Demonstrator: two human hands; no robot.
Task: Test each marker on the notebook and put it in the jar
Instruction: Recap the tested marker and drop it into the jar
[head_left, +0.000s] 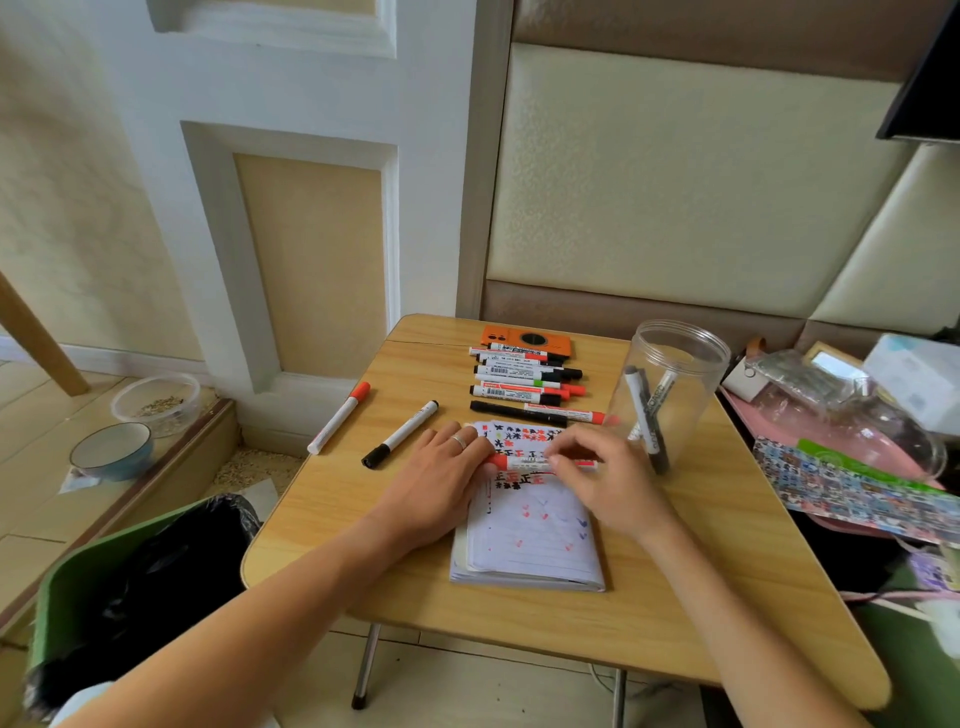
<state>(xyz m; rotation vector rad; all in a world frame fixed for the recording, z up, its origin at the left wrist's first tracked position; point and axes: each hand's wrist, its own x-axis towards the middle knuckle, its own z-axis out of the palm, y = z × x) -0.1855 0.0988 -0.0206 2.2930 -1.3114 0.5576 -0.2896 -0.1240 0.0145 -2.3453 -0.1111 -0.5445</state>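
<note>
Two markers (647, 415) stand in one clear jar (675, 358). Two markers (340, 417) lie loose at left. One notebook (527, 540) lies open.

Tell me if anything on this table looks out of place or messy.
Two markers, one red-capped and one black-capped, lie loose and angled left of the notebook, apart from the neat stack by the jar. Nothing looks spilled or damaged.

Left hand (436, 480) covers notebook (524, 540) upper-left corner and the red cap end of marker (524, 462). Right hand (597, 478) fingers hide marker's middle. Label print on marker pile (524, 379) too small to read. Bin (135, 582) cut off at bottom-left edge.
</note>
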